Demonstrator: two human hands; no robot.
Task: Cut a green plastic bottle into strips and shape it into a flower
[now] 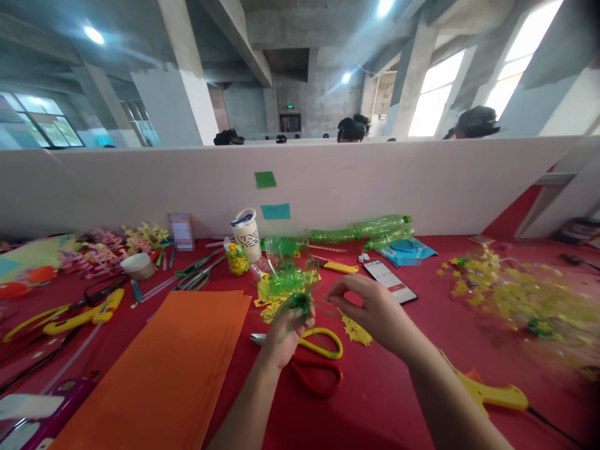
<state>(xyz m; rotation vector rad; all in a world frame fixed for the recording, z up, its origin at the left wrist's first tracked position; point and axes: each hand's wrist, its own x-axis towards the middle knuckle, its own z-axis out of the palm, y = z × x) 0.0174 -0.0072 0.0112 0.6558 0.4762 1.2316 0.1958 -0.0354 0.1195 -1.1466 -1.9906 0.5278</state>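
Note:
My left hand (284, 334) is closed around a small dark green plastic piece (300, 303), like a cut bottle end, with thin see-through strips spreading from it. My right hand (363, 303) is just to the right, thumb and forefinger pinched close to the strip ends; what lies between the fingertips is too fine to make out. Under my left hand lie scissors (321, 375) with one yellow and one red handle loop. Yellow star cut-outs (357, 331) are scattered behind and between the hands, near a cut green bottle part (287, 281).
Orange sheets (173, 356) lie at the left, a yellow glue gun (497, 395) at the right. A phone (391, 281), yellow cutter (340, 267), green bottles (360, 230) and paper cup (247, 236) stand or lie behind. Yellow star decorations (515, 294) spread right. A white partition (375, 181) closes the back.

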